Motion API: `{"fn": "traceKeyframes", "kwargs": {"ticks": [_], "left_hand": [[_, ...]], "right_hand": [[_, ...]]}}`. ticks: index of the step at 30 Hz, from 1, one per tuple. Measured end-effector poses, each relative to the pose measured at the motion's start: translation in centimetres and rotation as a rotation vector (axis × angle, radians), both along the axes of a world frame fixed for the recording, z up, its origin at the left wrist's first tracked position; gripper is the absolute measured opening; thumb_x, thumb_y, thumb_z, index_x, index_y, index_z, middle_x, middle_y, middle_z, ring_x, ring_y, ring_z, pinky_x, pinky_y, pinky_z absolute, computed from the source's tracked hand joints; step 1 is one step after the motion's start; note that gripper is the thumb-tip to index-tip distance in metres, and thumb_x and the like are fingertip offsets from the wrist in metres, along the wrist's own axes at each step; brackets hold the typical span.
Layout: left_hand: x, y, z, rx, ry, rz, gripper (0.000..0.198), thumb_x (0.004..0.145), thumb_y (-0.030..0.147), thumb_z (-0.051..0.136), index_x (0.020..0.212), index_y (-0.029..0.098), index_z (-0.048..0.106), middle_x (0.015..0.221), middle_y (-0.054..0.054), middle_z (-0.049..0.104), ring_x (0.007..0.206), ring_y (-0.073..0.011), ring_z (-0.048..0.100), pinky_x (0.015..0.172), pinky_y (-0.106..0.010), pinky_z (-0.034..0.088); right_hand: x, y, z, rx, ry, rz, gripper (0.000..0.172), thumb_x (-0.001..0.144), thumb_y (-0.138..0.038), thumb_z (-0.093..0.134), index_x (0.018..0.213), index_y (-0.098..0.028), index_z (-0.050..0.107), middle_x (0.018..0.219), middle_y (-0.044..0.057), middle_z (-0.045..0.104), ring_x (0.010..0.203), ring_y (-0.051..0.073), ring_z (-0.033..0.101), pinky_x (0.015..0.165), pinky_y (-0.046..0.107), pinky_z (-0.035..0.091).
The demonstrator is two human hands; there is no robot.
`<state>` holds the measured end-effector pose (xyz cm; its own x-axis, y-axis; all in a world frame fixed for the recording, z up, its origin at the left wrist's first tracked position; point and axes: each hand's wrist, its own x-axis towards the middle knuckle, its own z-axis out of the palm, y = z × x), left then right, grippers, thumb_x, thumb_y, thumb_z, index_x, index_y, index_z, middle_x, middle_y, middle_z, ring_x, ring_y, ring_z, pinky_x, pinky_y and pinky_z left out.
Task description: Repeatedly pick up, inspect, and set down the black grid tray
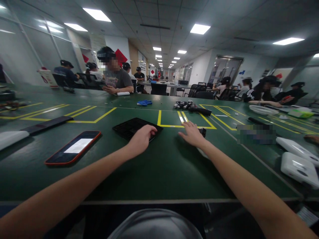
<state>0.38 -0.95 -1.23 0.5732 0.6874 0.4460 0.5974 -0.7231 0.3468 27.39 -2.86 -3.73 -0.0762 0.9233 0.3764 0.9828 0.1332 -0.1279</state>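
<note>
My left hand [141, 140] is over the near right part of a black, flat, tray-like thing [128, 126]. Its fingers are curled in, and whatever they may hold is hidden. To the right, my right hand [193, 133] hovers low over the green table [164, 172], fingers stretched and thumb apart. Just beyond its wrist a small dark object [203, 132] shows in part. Under the same wrist peeks the edge of a pale thing [202, 153], mostly covered. A phone in an orange-red case [74, 147] lies left of the tray-like thing, its screen partly lit.
Yellow tape [159, 118] marks rectangles on the table. Farther off lie a blue cloth-like item [144, 103] and a dark, tangled bundle [185, 105]. A long black bar [50, 125] is at left. White devices [299, 169] stand at right. Several people sit beyond the table.
</note>
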Motion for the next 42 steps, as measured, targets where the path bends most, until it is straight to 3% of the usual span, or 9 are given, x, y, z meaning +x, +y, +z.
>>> {"fn": "traceKeyframes", "kwargs": {"ticks": [4, 9, 15, 19, 26, 32, 34, 38, 42], "left_hand": [[2.2, -1.9, -2.6, -0.021, 0.114, -0.327, 0.044, 0.072, -0.002, 0.033, 0.106, 0.016, 0.055, 0.118, -0.010, 0.056, 0.111, -0.0173, 0.051, 0.096, -0.035, 0.043], [2.2, -1.4, -3.5, -0.049, 0.218, -0.346, 0.035, 0.082, 0.006, 0.035, 0.109, 0.016, 0.054, 0.121, -0.011, 0.057, 0.112, -0.0179, 0.052, 0.098, -0.036, 0.042], [2.0, -3.1, -1.6, 0.177, 0.352, -0.265, 0.026, 0.087, 0.022, 0.041, 0.109, 0.015, 0.054, 0.117, -0.013, 0.056, 0.107, -0.0232, 0.053, 0.091, -0.039, 0.044], [1.6, -3.6, -1.0, 0.202, 0.533, -0.043, 0.026, 0.088, 0.028, 0.039, 0.096, 0.013, 0.058, 0.097, -0.014, 0.058, 0.084, -0.0238, 0.057, 0.070, -0.037, 0.048], [0.9, -3.3, -0.7, 0.014, 0.505, -0.108, 0.020, 0.085, 0.014, 0.037, 0.085, 0.014, 0.057, 0.090, -0.011, 0.059, 0.076, -0.0187, 0.058, 0.070, -0.033, 0.048], [-0.8, 1.2, 2.4, -0.723, -0.356, -0.016, 0.017, 0.081, 0.025, 0.041, 0.076, 0.015, 0.053, 0.070, -0.006, 0.058, 0.064, -0.0166, 0.059, 0.056, -0.030, 0.048], [-2.0, 3.8, 3.0, -0.697, -0.520, 0.158, 0.015, 0.078, 0.021, 0.041, 0.076, 0.013, 0.054, 0.073, -0.008, 0.060, 0.066, -0.0165, 0.060, 0.058, -0.029, 0.048], [-4.4, 8.1, 2.1, -0.358, -0.264, 0.401, 0.022, 0.074, 0.025, 0.047, 0.082, 0.014, 0.064, 0.092, -0.011, 0.064, 0.089, -0.0231, 0.060, 0.077, -0.034, 0.048], [-5.2, 9.5, 0.8, -0.162, 0.286, 0.378, 0.037, 0.080, 0.035, 0.043, 0.105, 0.021, 0.066, 0.112, -0.010, 0.062, 0.108, -0.0258, 0.054, 0.096, -0.038, 0.037]], "right_hand": [[-4.3, -1.0, -1.4, -0.113, 0.008, 0.253, 0.050, 0.089, -0.039, 0.042, 0.131, -0.012, 0.044, 0.141, 0.017, 0.039, 0.133, 0.032, 0.031, 0.107, 0.055, 0.025], [-4.8, -0.9, -1.5, -0.172, 0.015, 0.369, 0.042, 0.091, -0.037, 0.037, 0.125, -0.017, 0.050, 0.135, 0.015, 0.047, 0.127, 0.028, 0.040, 0.104, 0.057, 0.028], [1.4, 0.4, 0.4, 0.071, -0.078, -0.065, 0.042, 0.089, -0.030, 0.042, 0.127, -0.015, 0.049, 0.139, 0.015, 0.042, 0.133, 0.032, 0.029, 0.107, 0.056, 0.020], [5.3, 0.8, -0.3, -0.060, -0.060, -0.390, 0.051, 0.089, -0.045, 0.037, 0.128, -0.014, 0.048, 0.138, 0.018, 0.042, 0.130, 0.038, 0.032, 0.102, 0.060, 0.023], [6.2, 1.6, -1.1, -0.232, 0.001, -0.392, 0.058, 0.090, -0.051, 0.027, 0.119, -0.010, 0.056, 0.118, 0.023, 0.055, 0.110, 0.035, 0.053, 0.091, 0.043, 0.039], [6.1, 1.6, -0.9, -0.241, -0.011, -0.393, 0.058, 0.091, -0.050, 0.026, 0.119, -0.009, 0.056, 0.118, 0.021, 0.055, 0.109, 0.035, 0.053, 0.091, 0.042, 0.038], [6.1, 1.7, -1.0, -0.237, -0.017, -0.394, 0.058, 0.091, -0.049, 0.026, 0.118, -0.008, 0.056, 0.118, 0.021, 0.056, 0.109, 0.034, 0.053, 0.092, 0.041, 0.038], [6.0, 1.7, -1.1, -0.226, -0.017, -0.394, 0.058, 0.091, -0.049, 0.025, 0.118, -0.008, 0.056, 0.117, 0.021, 0.056, 0.109, 0.034, 0.053, 0.093, 0.041, 0.037], [6.0, 1.6, -1.0, -0.220, 0.007, -0.389, 0.058, 0.091, -0.050, 0.025, 0.119, -0.009, 0.056, 0.118, 0.021, 0.055, 0.111, 0.034, 0.051, 0.092, 0.041, 0.038]]}}
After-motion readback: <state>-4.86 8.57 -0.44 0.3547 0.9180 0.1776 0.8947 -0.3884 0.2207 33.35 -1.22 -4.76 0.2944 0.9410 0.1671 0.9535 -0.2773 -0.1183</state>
